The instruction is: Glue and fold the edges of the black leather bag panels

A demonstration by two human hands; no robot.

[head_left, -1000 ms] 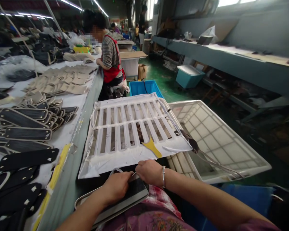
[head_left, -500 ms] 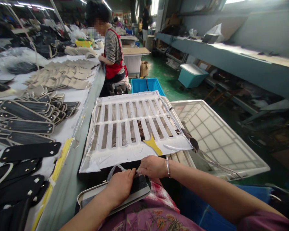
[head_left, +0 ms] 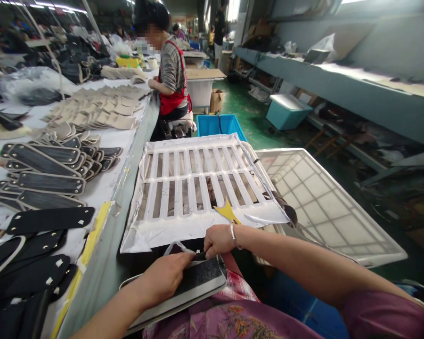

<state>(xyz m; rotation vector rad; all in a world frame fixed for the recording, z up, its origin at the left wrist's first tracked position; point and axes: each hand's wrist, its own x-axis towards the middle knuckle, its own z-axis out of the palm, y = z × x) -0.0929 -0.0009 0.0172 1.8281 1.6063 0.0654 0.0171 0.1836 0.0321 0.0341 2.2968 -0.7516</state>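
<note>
A black bag with pale edging (head_left: 201, 281) rests on my lap, tilted, below the near edge of a white slatted board. My left hand (head_left: 164, 274) lies across its top, fingers closed on the upper edge. My right hand (head_left: 219, 241), with a silver bangle at the wrist, pinches the same edge near the right corner. Between the fingertips a short dark strip and a small shiny metal piece show; what they belong to is too small to tell. Clear plastic (head_left: 175, 247) pokes up behind my left fingers.
The slatted board (head_left: 183, 226) carries a yellow forked piece (head_left: 227, 211). On the left table lie stacks of black straps with pale edging (head_left: 51, 182) and beige pieces (head_left: 95, 107). A white crate (head_left: 339, 197) stands to the right. A co-worker in a red apron (head_left: 175, 101) sits ahead.
My left fingertips have drawn back leftward, so a gap now shows between the two hands. The right hand still pinches the bag's edge. The whole view has shifted slightly.
</note>
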